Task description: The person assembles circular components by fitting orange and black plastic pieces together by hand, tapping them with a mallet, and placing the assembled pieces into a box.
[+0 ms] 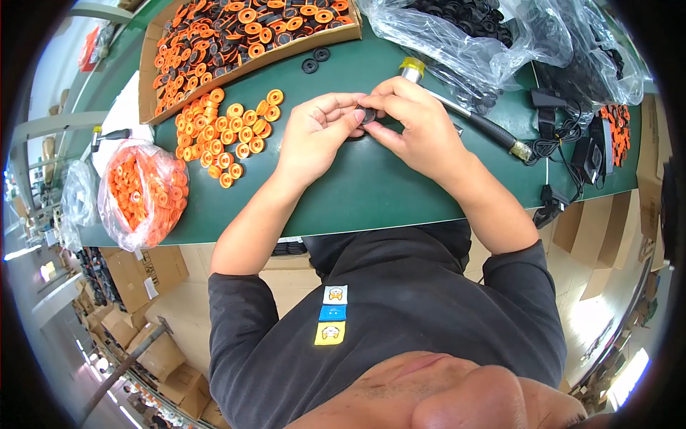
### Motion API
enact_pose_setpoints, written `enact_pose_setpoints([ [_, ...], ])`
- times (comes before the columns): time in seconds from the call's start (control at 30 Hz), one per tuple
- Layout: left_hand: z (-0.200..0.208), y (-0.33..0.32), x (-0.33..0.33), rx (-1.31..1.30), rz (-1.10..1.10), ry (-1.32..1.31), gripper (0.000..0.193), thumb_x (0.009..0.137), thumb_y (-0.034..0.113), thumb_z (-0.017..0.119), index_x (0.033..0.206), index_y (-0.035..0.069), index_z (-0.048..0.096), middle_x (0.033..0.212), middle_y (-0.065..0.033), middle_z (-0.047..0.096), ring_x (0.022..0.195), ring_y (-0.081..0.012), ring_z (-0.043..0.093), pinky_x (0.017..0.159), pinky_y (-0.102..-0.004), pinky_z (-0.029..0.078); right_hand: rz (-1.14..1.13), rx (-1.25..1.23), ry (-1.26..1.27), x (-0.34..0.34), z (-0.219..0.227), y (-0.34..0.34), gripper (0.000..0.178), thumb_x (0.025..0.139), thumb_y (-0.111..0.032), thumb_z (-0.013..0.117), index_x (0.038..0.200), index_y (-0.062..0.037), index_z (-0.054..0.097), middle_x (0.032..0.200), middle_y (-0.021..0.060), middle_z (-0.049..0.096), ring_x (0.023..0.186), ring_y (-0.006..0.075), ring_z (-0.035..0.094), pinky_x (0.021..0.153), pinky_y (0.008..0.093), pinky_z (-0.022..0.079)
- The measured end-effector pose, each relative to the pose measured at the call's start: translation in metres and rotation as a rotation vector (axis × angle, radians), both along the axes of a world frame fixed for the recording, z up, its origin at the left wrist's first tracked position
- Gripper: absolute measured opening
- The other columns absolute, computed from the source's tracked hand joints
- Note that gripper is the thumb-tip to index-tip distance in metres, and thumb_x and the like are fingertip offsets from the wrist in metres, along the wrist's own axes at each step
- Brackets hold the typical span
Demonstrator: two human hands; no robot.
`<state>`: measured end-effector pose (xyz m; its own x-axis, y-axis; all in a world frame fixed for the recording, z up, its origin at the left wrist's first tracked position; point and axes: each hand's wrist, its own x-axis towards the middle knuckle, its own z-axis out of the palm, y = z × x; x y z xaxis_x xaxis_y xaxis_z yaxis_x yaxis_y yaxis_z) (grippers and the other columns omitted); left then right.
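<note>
Over the green tabletop (314,207), my left hand (321,132) and my right hand (409,121) meet. Between their fingertips they pinch a small round black disc (368,114), partly covered by the fingers. Left of my left hand lies a loose pile of small orange round pieces (229,132). Two black rings (309,66) rest beyond my hands, beside a cardboard tray (286,53) heaped with orange-and-black round parts. A hammer with a yellow-capped head and a black grip (493,132) lies just right of my right hand.
A clear bag of orange pieces (143,191) stands at the table's left edge. Far right, plastic bags (471,43) hold black parts. Black cables and an adapter (589,161) lie at the right, near more orange pieces (616,132). Cardboard boxes (143,275) stand below at left.
</note>
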<state>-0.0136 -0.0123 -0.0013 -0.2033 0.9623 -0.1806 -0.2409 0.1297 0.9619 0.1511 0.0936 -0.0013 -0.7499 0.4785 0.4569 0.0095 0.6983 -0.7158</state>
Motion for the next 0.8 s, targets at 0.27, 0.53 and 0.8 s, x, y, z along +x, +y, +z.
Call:
enact_pose_setpoints([
  [0.27,0.002,0.001,-0.001,0.014,0.022,0.008,0.034,0.1,0.008,0.062,0.13,-0.007,0.058,0.115,-0.0144,0.071,0.104,-0.0164,0.068,0.09,-0.0283,0.055,-0.006,-0.361,0.062,-0.002,0.001,0.001,0.033,0.081,-0.003,0.08,0.113,-0.0017,0.071,0.102,0.0066,0.063,0.089,0.0157,0.066,0.083,0.0298,0.058],
  [0.53,0.003,-0.003,0.015,0.337,0.169,0.265,0.027,0.096,-0.004,0.06,0.123,-0.003,0.064,0.102,-0.0079,0.062,0.098,-0.0174,0.068,0.089,-0.0272,0.055,0.0,-0.542,0.151,-0.003,0.0,-0.001,0.035,0.083,-0.003,0.079,0.116,0.0006,0.068,0.107,0.0072,0.065,0.094,0.0143,0.067,0.087,0.0287,0.058],
  [0.8,0.004,-0.005,0.012,0.42,0.21,0.588,0.026,0.09,-0.003,0.066,0.116,-0.002,0.07,0.1,-0.0122,0.067,0.09,-0.0198,0.067,0.084,-0.0297,0.054,0.012,-0.494,0.154,-0.001,0.004,-0.003,0.025,0.085,0.0,0.077,0.109,0.0042,0.07,0.098,0.009,0.069,0.088,0.015,0.07,0.08,0.0271,0.058],
])
